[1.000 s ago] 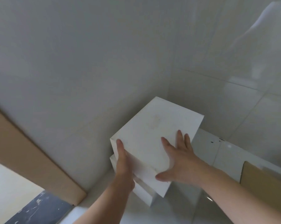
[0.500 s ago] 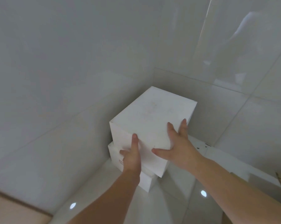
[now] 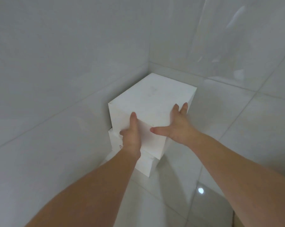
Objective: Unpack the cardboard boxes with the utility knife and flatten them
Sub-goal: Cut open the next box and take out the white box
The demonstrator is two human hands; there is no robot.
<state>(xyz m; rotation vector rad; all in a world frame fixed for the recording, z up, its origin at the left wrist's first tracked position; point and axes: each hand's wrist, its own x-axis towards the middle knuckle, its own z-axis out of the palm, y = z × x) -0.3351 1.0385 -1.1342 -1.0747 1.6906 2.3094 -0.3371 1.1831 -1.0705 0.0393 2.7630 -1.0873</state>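
Over the last second the white top box has gone from hanging tilted and clear of the walls to sitting square on the lower white box, the pair now tucked into the corner where the two tiled walls meet. My left hand has slid from the left edge round to the near corner, fingers laid straight up the face, thumb spread low; it presses, not grips. My right hand lies flat and splayed against the right side, thumb pointing left across the near face, holding nothing. I judge this a stacking step: foam-like packing set aside, with cutting and flattening of cardboard yet to come. No knife in view. Writing: a small reddish mark on the lower box, too small to read; top box bears only a faint smudge.
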